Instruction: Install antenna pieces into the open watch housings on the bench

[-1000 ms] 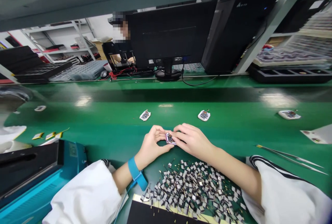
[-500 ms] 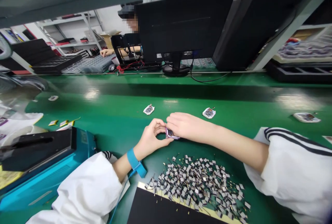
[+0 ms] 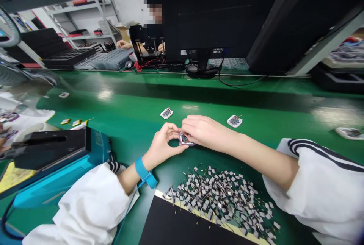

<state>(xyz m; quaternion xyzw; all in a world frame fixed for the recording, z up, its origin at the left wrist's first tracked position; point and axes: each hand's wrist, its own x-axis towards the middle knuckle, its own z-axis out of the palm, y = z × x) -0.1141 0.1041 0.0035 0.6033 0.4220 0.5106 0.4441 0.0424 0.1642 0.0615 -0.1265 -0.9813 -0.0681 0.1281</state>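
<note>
My left hand (image 3: 162, 145) pinches the left edge of a small purple-edged housing with a circuit board in it (image 3: 184, 138). It looks like an opened smartwatch case. My right hand (image 3: 202, 131) is closed over the right side of that same housing, covering part of it; its fingertips are hidden. A blue wrist strap (image 3: 144, 171) circles my left wrist. Nearer to me lies a heap of small grey parts with short leads (image 3: 222, 195). It partly rests on a black sheet with a pale yellow edge (image 3: 170, 226).
White housings with boards lie beyond my hands, one at the centre (image 3: 166, 113), one to the right (image 3: 234, 121). A blue and black machine (image 3: 71, 161) stands at left, near yellow-edged pieces (image 3: 76, 122). Behind are a monitor (image 3: 210, 21) and a co-worker's hand (image 3: 124, 44).
The view has shifted a little, so the bench things sit slightly further right. Both my hands stay at the purple-edged housing, with little change in grip.
</note>
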